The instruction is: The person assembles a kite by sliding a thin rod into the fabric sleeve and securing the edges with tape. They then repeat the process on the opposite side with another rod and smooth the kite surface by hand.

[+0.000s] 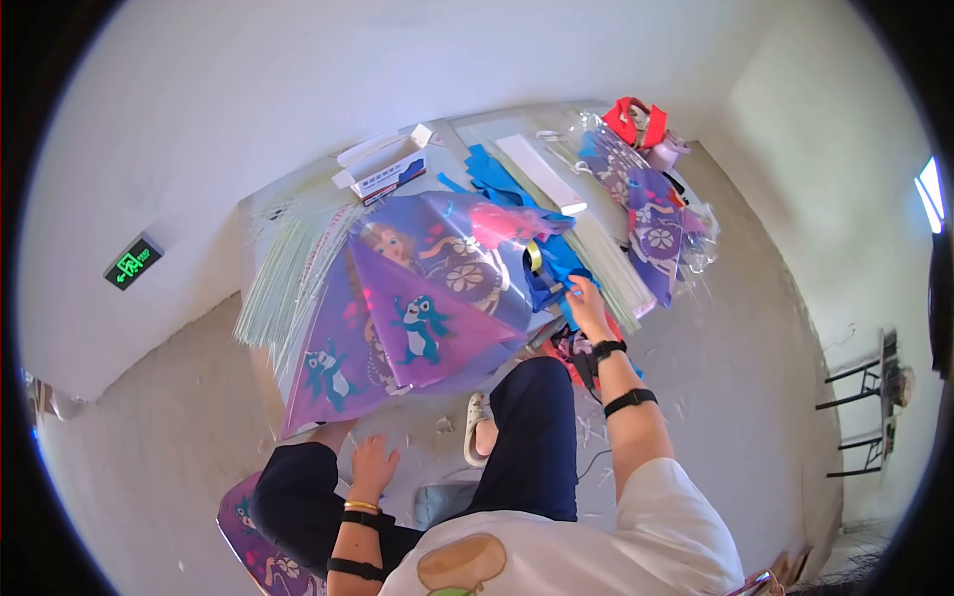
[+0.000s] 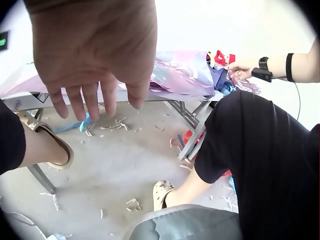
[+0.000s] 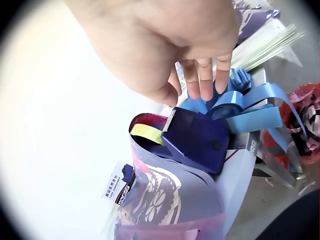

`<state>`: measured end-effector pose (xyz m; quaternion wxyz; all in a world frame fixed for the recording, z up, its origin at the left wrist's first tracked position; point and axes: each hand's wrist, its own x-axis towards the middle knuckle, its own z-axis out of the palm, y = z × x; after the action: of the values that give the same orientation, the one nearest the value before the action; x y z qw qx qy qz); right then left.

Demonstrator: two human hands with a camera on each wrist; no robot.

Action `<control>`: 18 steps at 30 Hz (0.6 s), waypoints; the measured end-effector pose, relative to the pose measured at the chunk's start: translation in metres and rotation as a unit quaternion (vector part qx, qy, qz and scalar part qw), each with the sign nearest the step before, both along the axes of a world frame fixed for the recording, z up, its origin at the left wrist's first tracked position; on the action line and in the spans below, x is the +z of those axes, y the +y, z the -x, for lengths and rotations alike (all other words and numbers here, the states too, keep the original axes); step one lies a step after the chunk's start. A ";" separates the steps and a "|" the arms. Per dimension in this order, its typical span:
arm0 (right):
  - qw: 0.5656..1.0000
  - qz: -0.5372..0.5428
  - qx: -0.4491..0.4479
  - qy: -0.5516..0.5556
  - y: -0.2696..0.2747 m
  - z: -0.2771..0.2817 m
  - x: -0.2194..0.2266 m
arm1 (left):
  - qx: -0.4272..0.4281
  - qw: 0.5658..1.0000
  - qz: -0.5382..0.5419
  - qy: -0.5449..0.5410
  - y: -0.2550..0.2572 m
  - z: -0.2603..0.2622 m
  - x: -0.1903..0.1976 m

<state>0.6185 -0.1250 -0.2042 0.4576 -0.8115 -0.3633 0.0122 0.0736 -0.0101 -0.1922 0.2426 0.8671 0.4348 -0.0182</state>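
My left hand (image 1: 371, 469) hangs beside the left knee, fingers spread and holding nothing; in the left wrist view the same hand (image 2: 95, 55) shows its palm in front of the table edge. The right hand (image 1: 588, 303) hovers at the table's right side, its fingers (image 3: 205, 80) loosely bent over blue strips (image 3: 255, 117). Just below those fingers stands a dark blue tape dispenser (image 3: 196, 140) with a yellow roll (image 3: 147, 133). A large purple printed sheet (image 1: 437, 338), with cartoon figures, drapes over the table's front edge and reaches the dispenser.
Bundled thin pale rods (image 1: 283, 273) lie at the table's left. An open carton (image 1: 386, 167) stands behind the sheet. Further right are long white strips (image 1: 601, 253), more printed sheets (image 1: 651, 228) and a red item (image 1: 634, 119). A red container of scraps (image 3: 307, 125) sits below the table edge.
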 end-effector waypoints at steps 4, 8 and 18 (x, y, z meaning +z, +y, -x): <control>0.993 0.105 0.000 -0.049 0.026 0.001 0.031 | -0.016 1.000 0.010 -0.018 -0.008 0.008 -0.006; 0.993 0.112 0.016 -0.008 0.037 -0.009 0.027 | 0.005 1.000 0.009 -0.014 -0.013 0.008 -0.002; 0.917 -0.080 0.020 0.389 0.022 -0.008 0.019 | -0.006 1.000 0.010 0.006 -0.018 -0.002 0.010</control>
<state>0.6269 -0.1028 -0.1848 0.6260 -0.6959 -0.1722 0.3068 0.0760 -0.0283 -0.1821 0.2487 0.8668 0.4311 -0.0296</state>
